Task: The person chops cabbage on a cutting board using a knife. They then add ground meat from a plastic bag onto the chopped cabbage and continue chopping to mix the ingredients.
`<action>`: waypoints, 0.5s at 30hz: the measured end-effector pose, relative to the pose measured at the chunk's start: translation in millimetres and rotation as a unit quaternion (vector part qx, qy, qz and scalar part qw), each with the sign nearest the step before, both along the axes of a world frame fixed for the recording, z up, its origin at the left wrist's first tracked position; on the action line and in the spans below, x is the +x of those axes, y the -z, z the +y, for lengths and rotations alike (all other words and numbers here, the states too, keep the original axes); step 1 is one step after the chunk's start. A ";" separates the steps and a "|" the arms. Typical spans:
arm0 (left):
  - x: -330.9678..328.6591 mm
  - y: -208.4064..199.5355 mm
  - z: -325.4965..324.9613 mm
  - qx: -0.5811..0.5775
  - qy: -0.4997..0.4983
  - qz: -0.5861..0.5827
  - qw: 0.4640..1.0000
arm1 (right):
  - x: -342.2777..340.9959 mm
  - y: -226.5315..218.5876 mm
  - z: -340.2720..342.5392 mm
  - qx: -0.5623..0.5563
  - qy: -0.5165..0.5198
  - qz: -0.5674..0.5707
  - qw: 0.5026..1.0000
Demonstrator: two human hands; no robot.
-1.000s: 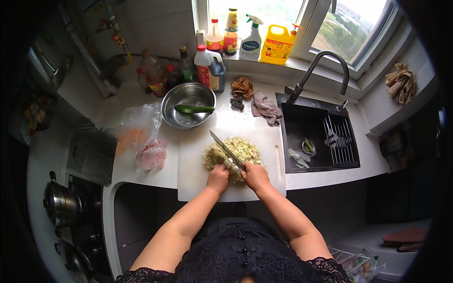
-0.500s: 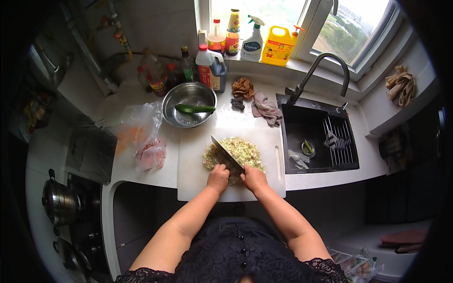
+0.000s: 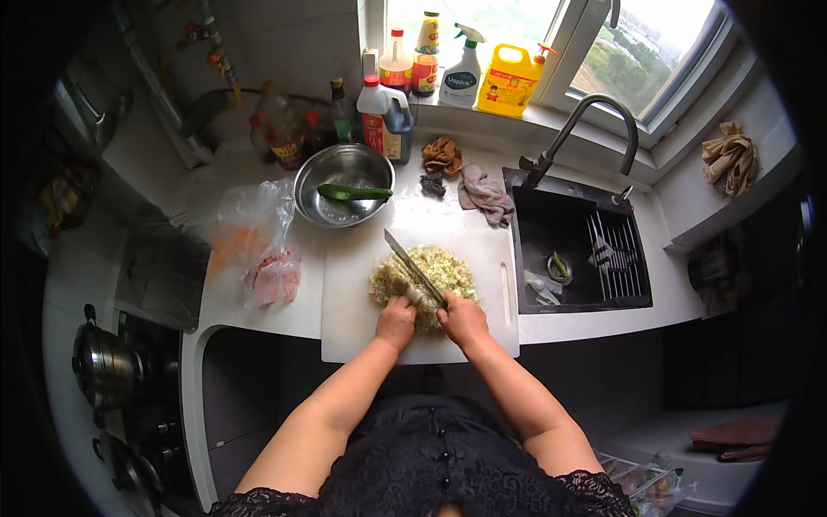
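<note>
Knife (image 3: 414,267) turned upright, right hand (image 3: 463,320) gripping it

Cutting board (image 3: 343,314): white
Chopped food (image 3: 452,264): pale green, flecked pink
Knife (image 3: 415,267): grey
Long vegetable, upper centre (image 3: 354,193): dark green
Bowl (image 3: 320,207): silver
Sink, right of frame (image 3: 543,237): black
Pump jug, top of frame (image 3: 508,84): yellow and red
Cloth beside sink (image 3: 487,196): pinkish grey
Sleeves, lower edge (image 3: 269,502): black, lace pattern
</note>
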State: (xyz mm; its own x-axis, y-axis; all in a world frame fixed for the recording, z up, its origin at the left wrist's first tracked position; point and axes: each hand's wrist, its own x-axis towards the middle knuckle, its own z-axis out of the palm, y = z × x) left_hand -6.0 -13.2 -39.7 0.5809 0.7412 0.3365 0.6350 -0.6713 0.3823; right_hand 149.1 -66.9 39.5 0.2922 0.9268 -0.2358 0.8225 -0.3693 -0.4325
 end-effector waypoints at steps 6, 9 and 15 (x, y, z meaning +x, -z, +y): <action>-1.4 4.4 -0.1 -0.003 0.009 0.012 1.000 | -0.1 -7.2 2.3 0.008 -0.005 0.000 1.000; -3.1 7.5 0.3 0.020 0.016 -0.040 0.999 | -7.5 -6.7 0.2 0.017 -0.013 0.030 0.999; -2.0 4.8 0.6 0.005 0.011 0.013 1.000 | -4.5 -7.9 2.1 -0.010 -0.019 0.007 1.000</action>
State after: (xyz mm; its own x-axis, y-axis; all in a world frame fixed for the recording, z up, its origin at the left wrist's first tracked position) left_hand -8.0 -12.6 -44.5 0.6060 0.7247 0.3281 0.6294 -0.6890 0.3593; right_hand 144.5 -64.8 47.5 0.2531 0.9321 -0.2589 0.8298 -0.3468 -0.4372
